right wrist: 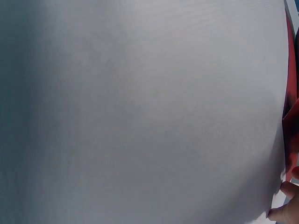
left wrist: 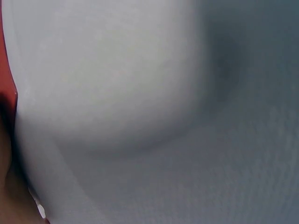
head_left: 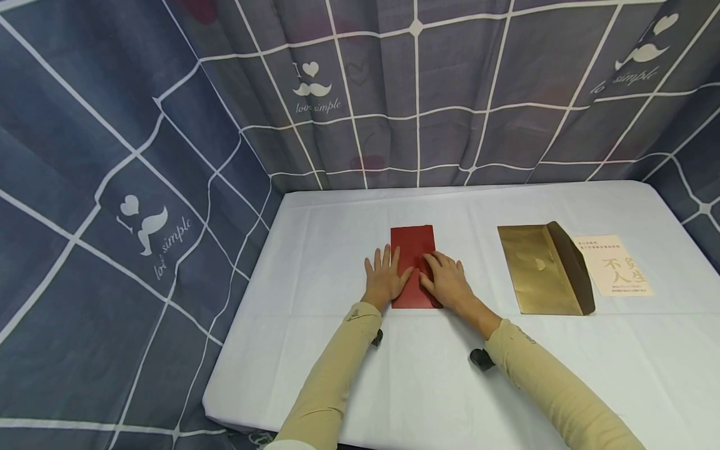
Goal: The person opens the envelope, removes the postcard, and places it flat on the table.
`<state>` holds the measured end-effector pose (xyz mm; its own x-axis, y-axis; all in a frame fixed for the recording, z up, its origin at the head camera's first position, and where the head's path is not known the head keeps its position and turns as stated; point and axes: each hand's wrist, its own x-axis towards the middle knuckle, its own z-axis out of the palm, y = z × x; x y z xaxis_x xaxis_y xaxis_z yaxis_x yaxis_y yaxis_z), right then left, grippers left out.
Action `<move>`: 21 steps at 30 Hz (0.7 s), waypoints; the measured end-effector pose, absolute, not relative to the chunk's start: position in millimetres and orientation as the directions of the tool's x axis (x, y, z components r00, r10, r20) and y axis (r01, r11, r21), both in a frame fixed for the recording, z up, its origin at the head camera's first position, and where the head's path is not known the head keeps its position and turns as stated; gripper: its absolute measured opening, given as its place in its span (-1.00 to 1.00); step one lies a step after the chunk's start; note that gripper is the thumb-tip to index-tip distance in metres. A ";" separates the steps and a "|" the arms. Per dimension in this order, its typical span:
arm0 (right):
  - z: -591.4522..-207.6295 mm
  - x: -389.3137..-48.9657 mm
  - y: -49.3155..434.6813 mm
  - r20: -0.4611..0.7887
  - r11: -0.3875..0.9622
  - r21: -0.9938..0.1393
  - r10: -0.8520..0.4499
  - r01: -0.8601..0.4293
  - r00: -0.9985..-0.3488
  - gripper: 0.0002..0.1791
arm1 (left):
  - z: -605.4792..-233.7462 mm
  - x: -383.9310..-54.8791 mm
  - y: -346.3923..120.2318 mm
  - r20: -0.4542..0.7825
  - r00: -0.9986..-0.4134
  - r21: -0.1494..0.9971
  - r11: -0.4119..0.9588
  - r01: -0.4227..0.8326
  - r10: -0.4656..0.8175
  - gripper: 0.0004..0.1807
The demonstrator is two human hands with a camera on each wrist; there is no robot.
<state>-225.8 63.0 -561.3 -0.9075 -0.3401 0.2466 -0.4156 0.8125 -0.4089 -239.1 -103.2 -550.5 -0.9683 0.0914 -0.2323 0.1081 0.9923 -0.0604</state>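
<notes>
A red paper rectangle (head_left: 413, 250) lies on the white cloth-covered counter (head_left: 326, 250); the left hand (head_left: 384, 277), fingers spread, rests on its left side, seemingly steadying it; whether the right hand (head_left: 450, 281) opposite pinches it, I cannot tell

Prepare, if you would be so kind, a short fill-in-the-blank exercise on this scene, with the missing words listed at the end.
1. The left hand and the right hand both touch a flat rectangular item whose colour is ____.
2. The envelope has a body coloured ____.
3. In the head view, the cream printed card lies to the ____ of the envelope.
4. The patterned curtain bears the words "love ____".

Missing words: red; gold; right; simple.
</notes>
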 end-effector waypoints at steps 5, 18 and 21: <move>-561.6 -225.8 63.1 0.245 0.812 -0.412 -0.339 -0.414 -0.908 -0.46 | -549.4 -238.6 -103.0 -0.235 -0.968 -0.052 0.993 0.109 0.094 -0.22; -561.5 -225.8 64.3 0.237 0.805 -0.429 -0.338 -0.410 -0.911 -0.46 | -550.7 -239.5 -103.3 -0.227 -0.969 -0.042 0.993 0.110 0.098 -0.23; -561.1 -226.1 64.5 0.236 0.804 -0.430 -0.339 -0.411 -0.911 -0.46 | -551.6 -239.8 -103.3 -0.223 -0.970 -0.037 0.993 0.109 0.098 -0.23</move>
<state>-226.1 64.5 -561.1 -0.9107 -0.3389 0.2364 -0.4108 0.8038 -0.4302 -239.8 -103.3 -551.6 -0.9699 0.0984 -0.2226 0.1093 0.9933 -0.0372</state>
